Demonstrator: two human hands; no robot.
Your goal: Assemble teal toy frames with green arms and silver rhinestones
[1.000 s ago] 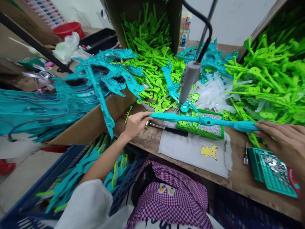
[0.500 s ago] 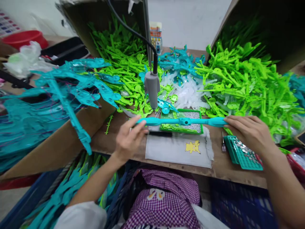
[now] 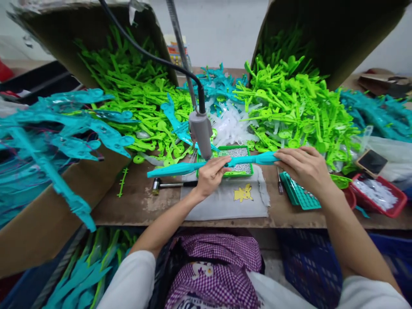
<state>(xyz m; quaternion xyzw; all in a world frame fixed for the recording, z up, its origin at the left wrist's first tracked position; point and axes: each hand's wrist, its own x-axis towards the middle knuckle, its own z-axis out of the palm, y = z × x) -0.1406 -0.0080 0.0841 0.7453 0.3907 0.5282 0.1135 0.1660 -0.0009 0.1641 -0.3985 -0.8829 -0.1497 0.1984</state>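
Observation:
A long turquoise plastic part (image 3: 174,169) with a round joint near its middle is held level above the bench. My left hand (image 3: 210,177) is closed around it close to the joint. At its right end, my right hand (image 3: 304,169) grips it with the fingers on top. The grey electric screwdriver (image 3: 200,131) hangs just behind the part, its tip near my left hand. Beneath lies a green tray (image 3: 251,172) of small silvery pieces, partly covered by the part. A white cloth (image 3: 209,208) with a yellow figure lies in front.
Green plastic parts (image 3: 296,103) heap on both sides, spilling from boxes. Turquoise parts (image 3: 64,133) pile over a cardboard box at left. A hammer (image 3: 156,186) lies left of the cloth. At right are a teal tray (image 3: 304,195) and a red basket (image 3: 399,201) of white pieces.
My left hand has slid from the left end of the turquoise part to near its middle joint. My right hand stays on the right end. The view has shifted to the right.

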